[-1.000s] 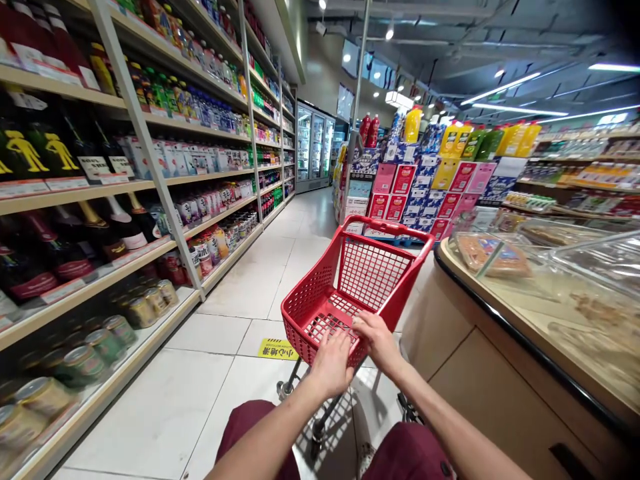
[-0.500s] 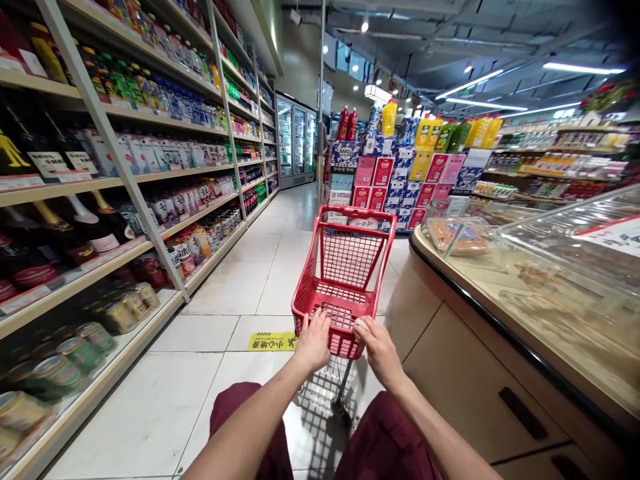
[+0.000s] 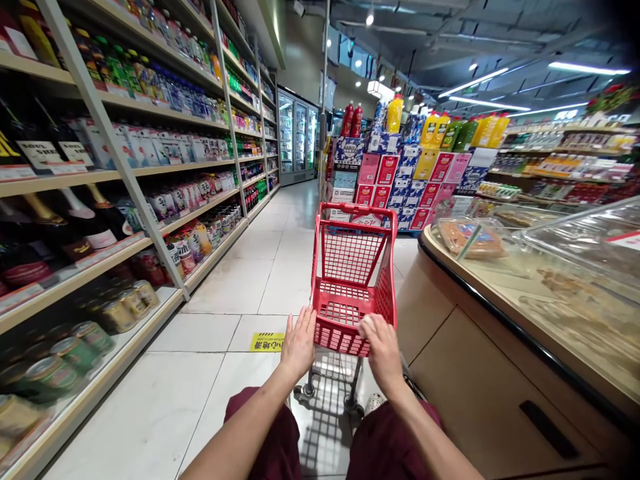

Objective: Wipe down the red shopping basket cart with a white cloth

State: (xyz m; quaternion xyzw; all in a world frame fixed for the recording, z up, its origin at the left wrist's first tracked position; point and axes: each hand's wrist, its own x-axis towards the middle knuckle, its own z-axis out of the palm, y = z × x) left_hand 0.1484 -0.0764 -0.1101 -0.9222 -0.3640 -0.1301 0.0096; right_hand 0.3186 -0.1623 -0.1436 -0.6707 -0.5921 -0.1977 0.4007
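Two-handed at the near end of the red shopping cart (image 3: 340, 325), touching its left corner with a straight-fingered, unclenched left hand (image 3: 299, 340), facing straight ahead along its long axis, grasping its rim rightward with a curled right hand (image 3: 384, 348), equally near

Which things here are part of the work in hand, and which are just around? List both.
In hand:
- red shopping cart
- left hand, flat at its near left corner
- right hand, curled at its near right corner

Just around:
- yellow floor sign
- shelved cans
- stacked cartons
- packaged food on the counter
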